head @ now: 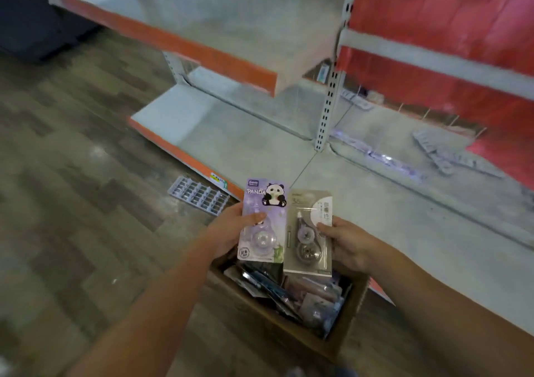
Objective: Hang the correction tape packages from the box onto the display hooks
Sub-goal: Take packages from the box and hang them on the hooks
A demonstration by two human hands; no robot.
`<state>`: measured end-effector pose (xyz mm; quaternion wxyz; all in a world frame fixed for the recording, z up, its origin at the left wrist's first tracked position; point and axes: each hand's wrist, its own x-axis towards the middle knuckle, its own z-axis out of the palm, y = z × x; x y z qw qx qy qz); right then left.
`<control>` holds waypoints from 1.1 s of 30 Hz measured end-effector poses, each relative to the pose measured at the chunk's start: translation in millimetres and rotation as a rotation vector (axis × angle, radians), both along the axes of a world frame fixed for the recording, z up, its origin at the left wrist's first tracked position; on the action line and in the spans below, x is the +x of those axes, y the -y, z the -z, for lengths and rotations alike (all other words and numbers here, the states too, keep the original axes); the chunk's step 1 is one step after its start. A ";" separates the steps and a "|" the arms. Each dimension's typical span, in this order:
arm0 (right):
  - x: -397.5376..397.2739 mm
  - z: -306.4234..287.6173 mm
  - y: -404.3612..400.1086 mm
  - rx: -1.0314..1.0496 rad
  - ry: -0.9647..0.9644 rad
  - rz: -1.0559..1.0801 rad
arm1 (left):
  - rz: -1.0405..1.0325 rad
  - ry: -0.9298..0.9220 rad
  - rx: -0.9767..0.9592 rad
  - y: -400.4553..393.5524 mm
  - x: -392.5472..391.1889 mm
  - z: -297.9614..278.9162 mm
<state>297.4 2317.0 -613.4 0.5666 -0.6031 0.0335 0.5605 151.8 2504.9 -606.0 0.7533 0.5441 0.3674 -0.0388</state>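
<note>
My left hand (231,226) grips a purple panda correction tape package (264,220), thumb curled across its front and fingers behind it. My right hand (346,240) pinches a beige correction tape package (309,232) at its right edge, thumb on the front. I hold the two cards upright, side by side with edges touching, just above the open cardboard box (291,336). The box sits on the floor below my wrists, packed with more blister packs (306,293) lying jumbled. Left of it, a grey plastic tray (199,196) lies on the wood-look floor (72,203). Beyond stand orange-edged shelves (202,50) and a slotted white upright (329,93); the red panel (448,44) on the right is blurred.
</note>
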 end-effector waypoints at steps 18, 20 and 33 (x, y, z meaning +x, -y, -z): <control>-61.8 -393.7 38.4 0.135 0.304 0.276 | 0.248 0.218 0.177 39.1 -24.3 -409.2; -66.3 -423.5 43.8 0.164 0.354 0.318 | 0.300 0.264 0.240 42.6 -19.2 -445.8; -56.6 -535.4 140.6 0.233 0.543 0.735 | 0.436 0.574 0.216 91.5 48.8 -543.1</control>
